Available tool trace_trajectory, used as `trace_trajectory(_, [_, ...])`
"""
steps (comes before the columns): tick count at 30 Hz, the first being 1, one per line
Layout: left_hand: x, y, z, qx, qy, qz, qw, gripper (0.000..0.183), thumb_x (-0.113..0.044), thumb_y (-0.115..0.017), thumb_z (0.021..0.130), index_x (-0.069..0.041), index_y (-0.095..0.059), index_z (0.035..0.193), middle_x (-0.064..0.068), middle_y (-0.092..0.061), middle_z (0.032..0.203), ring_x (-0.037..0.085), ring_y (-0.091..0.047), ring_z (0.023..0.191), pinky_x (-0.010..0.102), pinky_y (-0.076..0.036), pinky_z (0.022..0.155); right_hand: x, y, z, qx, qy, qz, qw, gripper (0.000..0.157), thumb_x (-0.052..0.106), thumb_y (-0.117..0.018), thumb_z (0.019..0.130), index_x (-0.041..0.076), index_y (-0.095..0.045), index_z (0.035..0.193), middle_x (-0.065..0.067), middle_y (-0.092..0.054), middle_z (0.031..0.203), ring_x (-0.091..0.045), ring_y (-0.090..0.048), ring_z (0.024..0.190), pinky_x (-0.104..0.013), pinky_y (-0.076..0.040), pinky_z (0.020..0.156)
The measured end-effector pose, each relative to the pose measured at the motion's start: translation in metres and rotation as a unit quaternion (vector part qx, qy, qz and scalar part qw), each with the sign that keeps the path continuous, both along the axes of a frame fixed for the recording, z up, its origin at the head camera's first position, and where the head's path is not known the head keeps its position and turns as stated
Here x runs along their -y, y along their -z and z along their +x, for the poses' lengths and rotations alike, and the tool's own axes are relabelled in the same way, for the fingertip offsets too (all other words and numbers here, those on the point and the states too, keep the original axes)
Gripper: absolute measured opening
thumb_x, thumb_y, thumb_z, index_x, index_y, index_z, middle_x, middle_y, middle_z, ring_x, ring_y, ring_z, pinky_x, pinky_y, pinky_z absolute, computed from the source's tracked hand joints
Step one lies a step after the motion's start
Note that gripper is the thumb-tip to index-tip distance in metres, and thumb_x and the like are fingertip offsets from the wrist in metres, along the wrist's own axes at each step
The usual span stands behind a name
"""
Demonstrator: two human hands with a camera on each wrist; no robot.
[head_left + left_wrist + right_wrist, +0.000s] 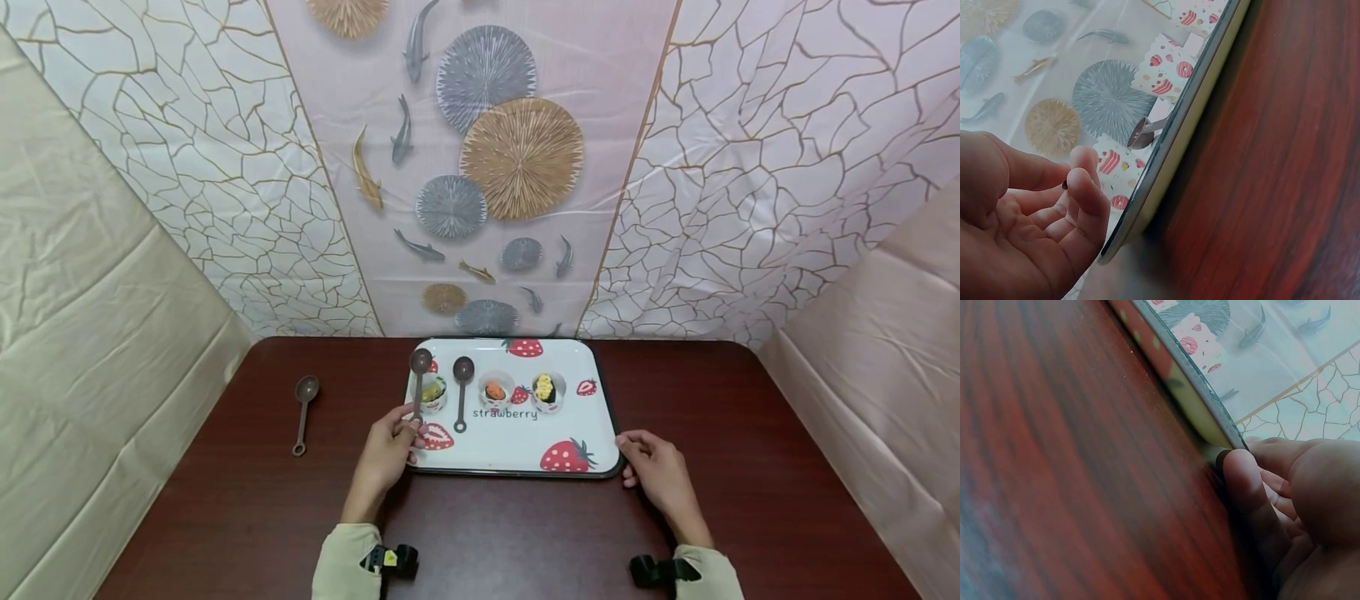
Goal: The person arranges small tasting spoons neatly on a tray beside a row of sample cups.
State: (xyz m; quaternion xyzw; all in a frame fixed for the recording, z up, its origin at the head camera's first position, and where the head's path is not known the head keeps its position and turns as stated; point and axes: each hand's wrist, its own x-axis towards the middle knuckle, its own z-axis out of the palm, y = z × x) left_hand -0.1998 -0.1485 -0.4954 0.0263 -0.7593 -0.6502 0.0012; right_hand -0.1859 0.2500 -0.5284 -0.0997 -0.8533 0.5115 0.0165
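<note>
In the head view my left hand (390,446) pinches the handle end of a dark brown measuring spoon (421,362) between thumb and fingers. This spoon overlaps the left side of a white strawberry-printed tray (502,454). In the left wrist view only a dark speck of the handle shows between the fingertips of my left hand (1041,219). A second spoon (463,368) lies on the tray beside the first. My right hand (660,471) holds the tray's right front edge, thumb and finger at the rim, as the right wrist view shows too.
Three small printed paper cups stand in a row on the tray, with green (432,392), orange (495,390) and yellow-topped (545,388) food. A third spoon (306,392) lies on the dark red wooden table (225,500) at left. A patterned cloth (480,275) hangs behind.
</note>
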Motion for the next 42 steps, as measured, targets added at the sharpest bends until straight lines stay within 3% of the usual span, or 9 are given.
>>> trace_trajectory(7, [-0.004, -0.002, 0.002, 0.011, 0.002, -0.019, 0.9998, 0.04, -0.001, -0.049, 0.102, 0.006, -0.047, 0.141, 0.025, -0.066, 0.091, 0.02, -0.061, 0.064, 0.023, -0.049, 0.05, 0.0, 0.0, 0.0, 0.0, -0.002, -0.004, 1.0, 0.028, 0.023, -0.058, 0.102, 0.001, -0.066, 0.118, -0.01, -0.068, 0.086, -0.017, -0.063, 0.06, -0.031, -0.057, 0.055])
trace_trajectory(14, [-0.007, 0.001, 0.0, -0.013, 0.007, -0.001, 0.9999, 0.039, 0.003, -0.049, 0.1, 0.01, -0.048, 0.138, 0.025, -0.068, 0.091, 0.018, -0.063, 0.063, 0.023, -0.049, 0.049, 0.0, 0.0, 0.0, -0.001, -0.002, -0.004, 1.0, 0.028, 0.022, -0.058, 0.102, 0.001, -0.066, 0.118, -0.011, -0.069, 0.086, -0.017, -0.063, 0.06, -0.031, -0.057, 0.055])
trace_trajectory(25, [-0.016, 0.0, -0.002, 0.014, 0.017, -0.018, 0.9996, 0.038, 0.002, -0.046, 0.101, 0.005, -0.049, 0.139, 0.022, -0.068, 0.093, 0.017, -0.065, 0.071, 0.025, -0.051, 0.053, 0.0, 0.001, 0.0, -0.003, -0.001, -0.003, 1.0, 0.027, 0.021, -0.058, 0.102, 0.001, -0.066, 0.117, -0.011, -0.069, 0.087, -0.018, -0.063, 0.059, -0.031, -0.057, 0.054])
trace_trajectory(42, [-0.028, -0.003, -0.001, 0.004, 0.029, 0.014, 0.9995, 0.038, 0.002, -0.05, 0.1, 0.006, -0.051, 0.137, 0.028, -0.068, 0.097, 0.017, -0.064, 0.071, 0.022, -0.048, 0.051, 0.0, -0.001, 0.0, 0.001, 0.0, -0.004, 1.0, 0.027, 0.021, -0.058, 0.102, 0.001, -0.066, 0.117, -0.01, -0.068, 0.083, -0.017, -0.063, 0.059, -0.031, -0.057, 0.054])
